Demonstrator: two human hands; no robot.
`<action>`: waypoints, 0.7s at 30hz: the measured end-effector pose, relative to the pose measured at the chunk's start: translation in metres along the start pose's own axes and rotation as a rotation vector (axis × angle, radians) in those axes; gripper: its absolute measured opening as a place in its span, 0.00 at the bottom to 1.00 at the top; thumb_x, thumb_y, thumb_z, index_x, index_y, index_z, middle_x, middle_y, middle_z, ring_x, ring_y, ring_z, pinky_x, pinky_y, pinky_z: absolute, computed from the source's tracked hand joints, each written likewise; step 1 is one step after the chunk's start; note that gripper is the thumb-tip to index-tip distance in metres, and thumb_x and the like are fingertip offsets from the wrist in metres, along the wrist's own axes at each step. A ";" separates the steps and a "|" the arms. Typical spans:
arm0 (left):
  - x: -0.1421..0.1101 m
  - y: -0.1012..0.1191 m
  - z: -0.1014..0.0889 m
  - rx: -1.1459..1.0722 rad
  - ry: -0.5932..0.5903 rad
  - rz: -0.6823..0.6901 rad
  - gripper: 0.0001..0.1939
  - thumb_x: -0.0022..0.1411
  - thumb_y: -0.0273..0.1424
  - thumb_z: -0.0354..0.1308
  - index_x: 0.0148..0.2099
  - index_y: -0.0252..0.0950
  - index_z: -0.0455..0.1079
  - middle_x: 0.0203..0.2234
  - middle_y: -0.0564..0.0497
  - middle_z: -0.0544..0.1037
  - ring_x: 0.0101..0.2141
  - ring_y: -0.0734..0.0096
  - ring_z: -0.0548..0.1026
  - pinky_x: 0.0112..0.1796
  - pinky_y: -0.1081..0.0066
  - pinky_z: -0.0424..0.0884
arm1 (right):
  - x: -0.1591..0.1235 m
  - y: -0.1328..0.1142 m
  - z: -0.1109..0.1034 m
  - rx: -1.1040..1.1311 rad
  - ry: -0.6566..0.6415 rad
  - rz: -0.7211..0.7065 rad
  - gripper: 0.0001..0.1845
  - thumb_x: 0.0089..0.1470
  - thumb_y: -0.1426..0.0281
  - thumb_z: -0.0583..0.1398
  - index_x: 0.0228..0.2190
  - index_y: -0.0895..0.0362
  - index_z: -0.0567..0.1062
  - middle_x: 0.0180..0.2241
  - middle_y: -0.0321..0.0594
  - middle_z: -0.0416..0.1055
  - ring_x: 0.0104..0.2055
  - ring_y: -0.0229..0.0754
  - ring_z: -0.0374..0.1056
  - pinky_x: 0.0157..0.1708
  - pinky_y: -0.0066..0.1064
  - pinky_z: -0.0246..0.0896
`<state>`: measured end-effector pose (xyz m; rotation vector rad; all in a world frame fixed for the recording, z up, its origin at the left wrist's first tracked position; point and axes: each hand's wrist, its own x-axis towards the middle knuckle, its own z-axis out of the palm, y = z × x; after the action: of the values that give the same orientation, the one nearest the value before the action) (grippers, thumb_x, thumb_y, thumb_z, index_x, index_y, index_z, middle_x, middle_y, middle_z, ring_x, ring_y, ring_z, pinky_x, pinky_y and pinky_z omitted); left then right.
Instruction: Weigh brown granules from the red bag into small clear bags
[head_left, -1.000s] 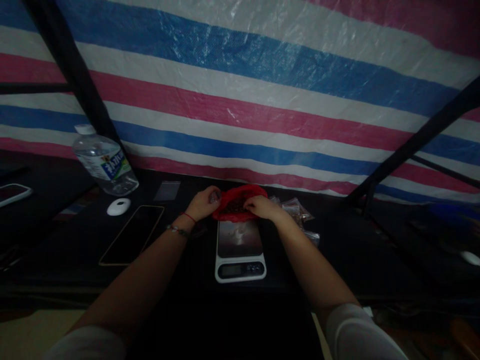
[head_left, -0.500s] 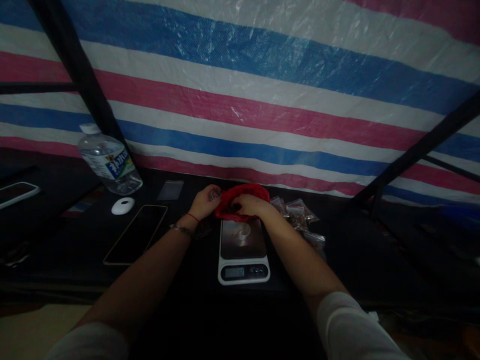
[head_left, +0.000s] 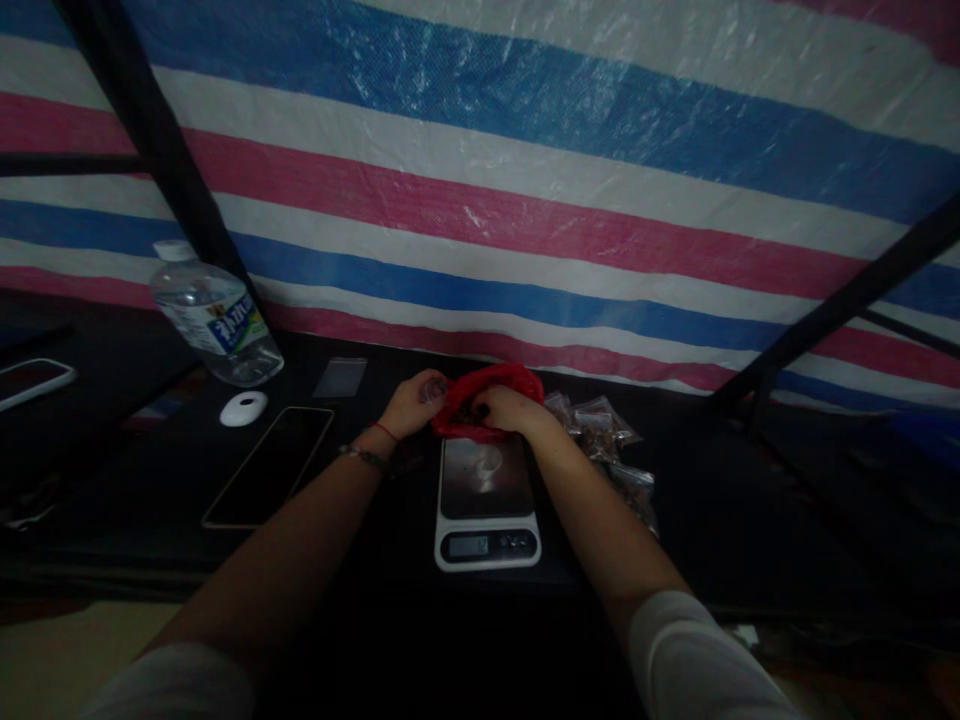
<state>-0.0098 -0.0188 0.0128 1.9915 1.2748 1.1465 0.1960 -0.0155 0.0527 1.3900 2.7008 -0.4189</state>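
Observation:
A red plastic bag (head_left: 491, 378) stands with its mouth spread behind a kitchen scale (head_left: 486, 480). My left hand (head_left: 415, 402) pinches the bag's left rim. Inside the opening, my right hand (head_left: 506, 408) reaches down with bent fingers among dark bits; whatever those fingers grip is too dark to make out. The scale has a white body, a metal plate and a lit display, and a pale ring-shaped mark shows on its plate. Several small clear zip bags (head_left: 598, 428) with brownish contents lie right of the red bag, by my right forearm.
An unfilled clear zip bag (head_left: 340, 377) lies left of my left hand. Nearby are a dark-screened phone (head_left: 270, 468), a white oval object (head_left: 243, 408) and a large water bottle (head_left: 217, 320). Another phone (head_left: 34, 380) rests far left. A striped plastic sheet (head_left: 480, 200) hangs behind, with black frame bars.
My right hand has shifted slightly within the red bag, and more dark contents show near its fingers. My left hand stays on the rim. The camera view has moved a little.

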 end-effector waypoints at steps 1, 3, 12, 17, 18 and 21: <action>0.000 0.000 0.000 -0.006 -0.003 0.002 0.14 0.50 0.32 0.54 0.40 0.35 0.70 0.30 0.52 0.75 0.30 0.71 0.71 0.33 0.71 0.67 | 0.000 0.001 0.000 0.006 0.000 0.008 0.19 0.45 0.78 0.59 0.41 0.57 0.78 0.39 0.41 0.77 0.38 0.42 0.72 0.35 0.25 0.60; 0.001 -0.002 0.001 -0.023 0.000 0.005 0.14 0.49 0.32 0.54 0.40 0.35 0.70 0.30 0.52 0.75 0.31 0.71 0.71 0.33 0.71 0.67 | 0.001 0.002 0.000 0.025 0.004 0.013 0.19 0.44 0.78 0.59 0.41 0.56 0.79 0.39 0.40 0.78 0.39 0.41 0.72 0.35 0.24 0.60; 0.006 -0.012 0.001 -0.107 0.095 -0.034 0.13 0.49 0.32 0.53 0.39 0.35 0.70 0.32 0.50 0.76 0.33 0.69 0.73 0.37 0.69 0.69 | 0.001 0.008 -0.002 0.054 0.078 -0.013 0.15 0.48 0.79 0.58 0.36 0.57 0.81 0.37 0.40 0.79 0.37 0.39 0.72 0.37 0.24 0.60; 0.006 -0.009 0.000 -0.088 0.100 -0.036 0.12 0.49 0.31 0.52 0.37 0.35 0.70 0.33 0.50 0.76 0.34 0.68 0.73 0.39 0.68 0.69 | -0.005 0.012 -0.003 0.070 0.061 -0.024 0.16 0.48 0.75 0.61 0.41 0.56 0.79 0.41 0.40 0.78 0.40 0.41 0.72 0.40 0.25 0.62; 0.006 -0.009 0.001 -0.084 0.098 -0.042 0.12 0.49 0.31 0.53 0.37 0.35 0.70 0.33 0.50 0.76 0.34 0.68 0.73 0.38 0.68 0.69 | -0.006 0.013 -0.003 0.073 0.056 -0.027 0.16 0.48 0.74 0.61 0.41 0.56 0.79 0.42 0.41 0.77 0.41 0.41 0.72 0.40 0.25 0.62; 0.006 -0.009 0.001 -0.092 0.086 -0.058 0.12 0.49 0.30 0.52 0.38 0.35 0.70 0.33 0.50 0.76 0.34 0.69 0.73 0.38 0.69 0.70 | -0.003 0.013 0.000 0.081 0.047 -0.012 0.18 0.49 0.70 0.61 0.44 0.57 0.77 0.44 0.42 0.76 0.44 0.43 0.72 0.42 0.27 0.62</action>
<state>-0.0123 -0.0094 0.0080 1.8456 1.2895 1.2513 0.2082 -0.0113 0.0506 1.4210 2.7600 -0.5084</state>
